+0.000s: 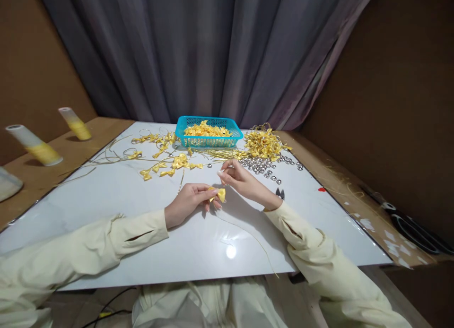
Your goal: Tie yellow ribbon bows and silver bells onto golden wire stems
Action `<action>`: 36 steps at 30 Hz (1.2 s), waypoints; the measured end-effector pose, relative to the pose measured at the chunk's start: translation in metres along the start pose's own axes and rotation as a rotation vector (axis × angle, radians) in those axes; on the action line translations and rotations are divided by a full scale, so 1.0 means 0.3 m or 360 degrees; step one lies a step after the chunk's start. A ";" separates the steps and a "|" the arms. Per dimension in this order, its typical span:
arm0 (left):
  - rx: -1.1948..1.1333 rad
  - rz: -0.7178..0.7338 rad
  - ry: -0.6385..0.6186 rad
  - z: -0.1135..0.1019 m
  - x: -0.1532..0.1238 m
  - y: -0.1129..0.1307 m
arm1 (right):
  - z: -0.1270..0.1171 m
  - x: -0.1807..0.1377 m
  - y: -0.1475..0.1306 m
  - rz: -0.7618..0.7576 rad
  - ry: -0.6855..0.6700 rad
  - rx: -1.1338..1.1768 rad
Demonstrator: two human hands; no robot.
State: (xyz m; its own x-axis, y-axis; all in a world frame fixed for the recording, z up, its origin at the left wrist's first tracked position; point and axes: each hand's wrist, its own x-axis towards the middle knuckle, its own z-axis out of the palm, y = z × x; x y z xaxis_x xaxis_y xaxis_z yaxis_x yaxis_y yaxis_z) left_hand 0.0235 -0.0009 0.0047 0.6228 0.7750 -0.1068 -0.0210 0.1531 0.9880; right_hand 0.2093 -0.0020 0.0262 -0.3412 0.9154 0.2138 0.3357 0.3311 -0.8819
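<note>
Basket (209, 132), bows (173, 163), beads (262, 166) beyond hands.

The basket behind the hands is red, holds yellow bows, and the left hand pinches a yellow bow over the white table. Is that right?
Not quite. The head view shows the basket is turquoise, not red. The rest stands: it holds yellow bows, and the left hand pinches a yellow bow over the white table.
</note>
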 end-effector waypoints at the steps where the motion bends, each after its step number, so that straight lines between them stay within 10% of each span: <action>1: -0.0002 0.0014 0.0030 -0.001 0.000 -0.001 | -0.008 0.002 0.005 0.0066 -0.0038 -0.0038; 8: 0.0019 0.0055 0.0091 -0.003 0.009 -0.008 | -0.002 -0.007 -0.004 0.0119 -0.0291 -0.0021; 21: 0.0248 0.0121 0.0224 0.001 0.003 0.011 | 0.147 0.004 -0.060 0.0536 0.0511 0.0587; 32: 0.0242 -0.0036 0.0056 0.018 -0.016 0.020 | -0.299 0.176 -0.080 0.0350 0.1335 0.0604; 36: 0.0225 -0.0042 0.0083 0.011 -0.011 0.029 | -0.366 0.144 -0.077 0.0482 0.1098 0.0775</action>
State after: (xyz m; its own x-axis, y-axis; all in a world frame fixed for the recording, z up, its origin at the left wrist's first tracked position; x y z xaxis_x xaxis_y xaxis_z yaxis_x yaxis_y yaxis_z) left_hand 0.0240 -0.0042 0.0139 0.5799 0.8034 -0.1353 0.1079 0.0889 0.9902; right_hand 0.2832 0.0550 0.1019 0.3578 0.9337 0.0099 -0.1374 0.0631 -0.9885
